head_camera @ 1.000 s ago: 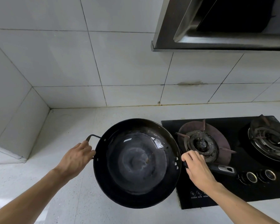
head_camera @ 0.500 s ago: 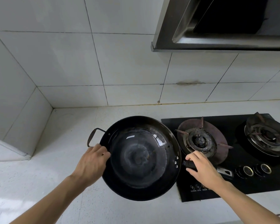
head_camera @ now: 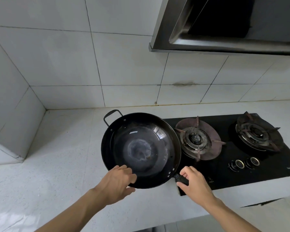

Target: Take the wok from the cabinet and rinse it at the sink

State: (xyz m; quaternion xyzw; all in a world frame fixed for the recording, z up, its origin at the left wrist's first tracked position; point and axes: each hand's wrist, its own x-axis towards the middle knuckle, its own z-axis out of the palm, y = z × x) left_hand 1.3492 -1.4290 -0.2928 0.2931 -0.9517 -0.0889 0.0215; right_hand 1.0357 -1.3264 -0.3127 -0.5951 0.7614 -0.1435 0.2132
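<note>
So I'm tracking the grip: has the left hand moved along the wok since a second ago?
Yes. The left hand left the loop handle and now grips the wok rim nearest the person.

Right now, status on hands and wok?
Left hand on wok rim, right hand gripping long handle. Left burner close beside.

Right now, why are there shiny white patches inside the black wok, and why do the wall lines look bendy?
Head view: the patches in the wok are glare, its glossy inside mirroring bright light, one looking like a gridded window; head view: the wall tiles have seams that splay and tilt from the wide-angle lens; nothing looks badly blurred.
</note>
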